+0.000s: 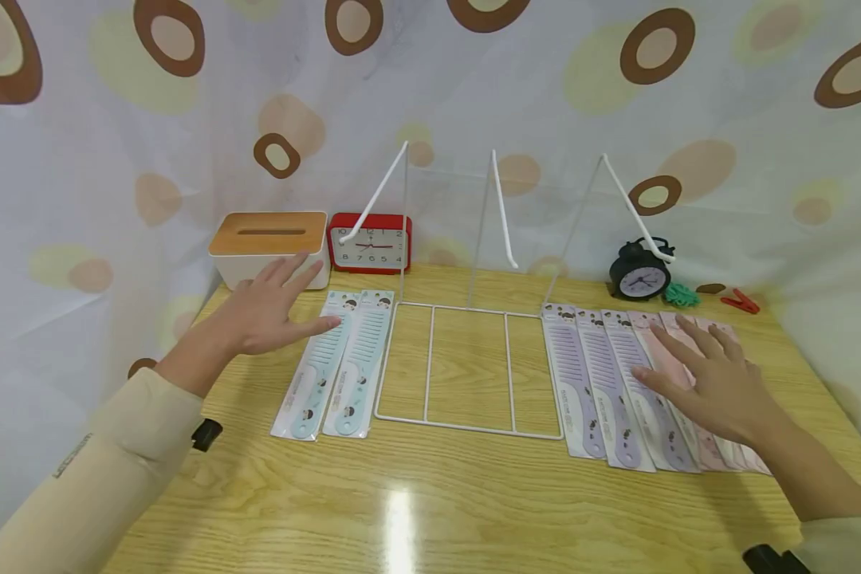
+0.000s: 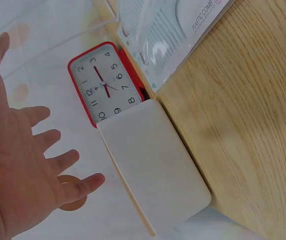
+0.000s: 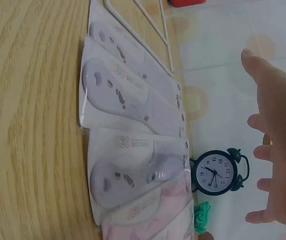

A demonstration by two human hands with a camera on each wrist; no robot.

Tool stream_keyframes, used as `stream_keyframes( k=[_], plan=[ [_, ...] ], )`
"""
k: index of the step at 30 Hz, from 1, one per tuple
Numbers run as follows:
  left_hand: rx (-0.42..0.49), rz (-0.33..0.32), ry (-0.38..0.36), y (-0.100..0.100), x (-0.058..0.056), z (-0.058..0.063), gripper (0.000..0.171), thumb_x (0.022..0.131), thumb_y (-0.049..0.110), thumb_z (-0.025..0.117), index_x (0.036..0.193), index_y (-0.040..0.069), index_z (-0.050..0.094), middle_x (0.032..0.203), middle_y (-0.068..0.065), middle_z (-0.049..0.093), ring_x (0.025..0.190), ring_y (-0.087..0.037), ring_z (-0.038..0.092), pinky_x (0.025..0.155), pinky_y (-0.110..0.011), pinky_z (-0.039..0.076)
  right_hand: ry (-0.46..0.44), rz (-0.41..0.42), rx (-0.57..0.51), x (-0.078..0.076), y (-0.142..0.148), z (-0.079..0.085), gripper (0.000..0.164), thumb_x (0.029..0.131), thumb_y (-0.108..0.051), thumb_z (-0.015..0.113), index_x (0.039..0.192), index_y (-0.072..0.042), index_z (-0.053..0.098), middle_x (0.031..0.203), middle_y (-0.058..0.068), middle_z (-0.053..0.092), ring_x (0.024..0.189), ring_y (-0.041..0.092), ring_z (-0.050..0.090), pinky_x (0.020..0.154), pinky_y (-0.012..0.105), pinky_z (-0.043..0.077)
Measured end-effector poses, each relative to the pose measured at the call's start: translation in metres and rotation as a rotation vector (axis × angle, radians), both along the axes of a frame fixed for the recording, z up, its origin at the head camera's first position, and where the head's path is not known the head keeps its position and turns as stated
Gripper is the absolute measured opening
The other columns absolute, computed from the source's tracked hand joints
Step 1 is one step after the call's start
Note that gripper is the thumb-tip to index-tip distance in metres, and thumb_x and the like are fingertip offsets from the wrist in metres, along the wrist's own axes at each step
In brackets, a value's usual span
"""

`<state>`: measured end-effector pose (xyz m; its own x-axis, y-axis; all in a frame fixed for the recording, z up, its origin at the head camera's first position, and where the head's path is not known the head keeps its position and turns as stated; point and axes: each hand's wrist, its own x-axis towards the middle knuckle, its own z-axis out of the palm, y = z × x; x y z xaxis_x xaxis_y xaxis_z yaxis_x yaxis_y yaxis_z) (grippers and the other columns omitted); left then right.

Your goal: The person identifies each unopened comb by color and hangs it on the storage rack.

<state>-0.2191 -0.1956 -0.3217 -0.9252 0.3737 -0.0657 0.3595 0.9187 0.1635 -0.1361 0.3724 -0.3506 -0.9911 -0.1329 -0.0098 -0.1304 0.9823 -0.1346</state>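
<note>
My left hand (image 1: 269, 307) hovers with fingers spread above two packaged blue combs (image 1: 364, 363) at the left of the table. In the left wrist view its palm and fingers hold nothing. Over on the right, my right hand (image 1: 717, 383) is held with straight fingers above a row of packaged combs. Purple combs (image 1: 574, 383) lie at the row's left side, and pink combs (image 1: 663, 339) overlap at its right, partly hidden by the hand. Between the two groups stands a white wire rack (image 1: 466, 429) with three upward-slanting hooks (image 1: 502, 207), all bare.
Behind the left hand are a white tissue box (image 1: 269, 239) with a wooden lid and a red clock (image 1: 369, 243). A black alarm clock (image 1: 638, 275), a green scrunchie (image 1: 682, 295) and a red clip (image 1: 741, 301) sit at the back right. A patterned curtain (image 1: 473, 80) hangs behind.
</note>
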Motion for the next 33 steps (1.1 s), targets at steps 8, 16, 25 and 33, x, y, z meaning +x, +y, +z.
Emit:
stream_keyframes(
  k=[8,16,25,33],
  plan=[
    [0.071,0.007,-0.014,-0.003,-0.016,-0.012,0.095,0.09,0.074,0.049,0.162,0.02,0.019,0.165,-0.016,0.017,0.149,-0.045,0.018,0.112,-0.072,0.027,-0.046,0.02,-0.154,-0.002,-0.025,-0.011,0.082,0.094,-0.058,0.059,0.157,-0.013,0.032,0.155,0.028,0.026,0.133,0.059,0.027,0.093,0.078,0.034],
    [0.219,0.023,-0.071,-0.007,-0.036,-0.034,0.096,0.087,0.07,0.059,0.16,0.017,0.026,0.16,-0.015,0.024,0.144,-0.04,0.025,0.113,-0.066,0.033,-0.056,0.06,-0.355,-0.002,-0.05,-0.027,0.076,0.091,-0.05,0.07,0.15,-0.009,0.046,0.14,0.019,0.047,0.107,0.032,0.062,0.073,0.033,0.052],
    [0.38,0.066,-0.194,-0.01,-0.057,-0.06,0.09,0.088,0.055,0.07,0.157,0.011,0.032,0.145,-0.017,0.034,0.13,-0.034,0.037,0.112,-0.056,0.039,-0.178,0.08,-0.617,0.002,-0.08,-0.049,0.08,0.084,-0.035,0.081,0.149,-0.005,0.045,0.129,0.02,0.057,0.091,0.018,0.067,0.066,0.024,0.056],
    [0.483,0.084,-0.238,-0.023,-0.077,-0.084,0.066,0.094,0.037,0.07,0.148,0.005,0.048,0.115,-0.015,0.051,0.104,-0.028,0.047,0.088,-0.039,0.044,-0.258,0.026,-0.783,0.001,-0.086,-0.072,0.081,0.081,-0.028,0.084,0.148,-0.005,0.046,0.119,0.017,0.055,0.071,0.005,0.063,0.052,0.022,0.048]
  ],
)
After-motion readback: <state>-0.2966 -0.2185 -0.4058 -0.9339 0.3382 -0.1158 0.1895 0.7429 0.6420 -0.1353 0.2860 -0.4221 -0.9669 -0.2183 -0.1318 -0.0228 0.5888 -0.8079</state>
